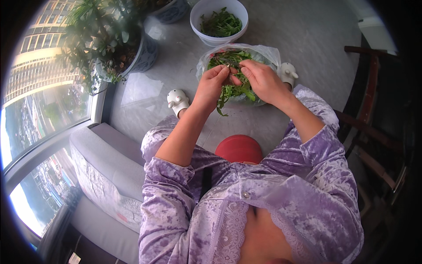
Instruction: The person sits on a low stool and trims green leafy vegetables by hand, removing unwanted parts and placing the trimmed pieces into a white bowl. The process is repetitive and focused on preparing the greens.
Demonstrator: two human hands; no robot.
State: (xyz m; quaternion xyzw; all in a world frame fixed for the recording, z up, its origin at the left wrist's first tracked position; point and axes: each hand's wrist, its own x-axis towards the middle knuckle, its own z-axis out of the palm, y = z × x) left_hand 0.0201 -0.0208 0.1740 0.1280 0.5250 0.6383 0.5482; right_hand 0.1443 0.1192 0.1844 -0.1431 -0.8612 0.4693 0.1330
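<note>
My left hand [215, 84] pinches a leafy green plant [223, 103] by its stem end, and the leaves hang down below the fingers. Close on its right, my right hand [260, 79] is closed around a small knife, whose dark blade [229, 61] points left over the greens. Under both hands a clear plastic bag [272, 52] lies wide on the floor, filled with loose leafy greens [245, 90]. Just beyond the bag stands a white plastic bucket [195, 24] with more greens [222, 24] in it. The knife's handle is mostly hidden in my right hand.
Potted plants in blue and white pots [143, 56] stand by the window at the left. A grey sofa [108, 165] is at the lower left, a dark wooden chair [369, 89] at the right. A red round seat [239, 148] shows between my legs. White slippers [178, 99] flank the bag.
</note>
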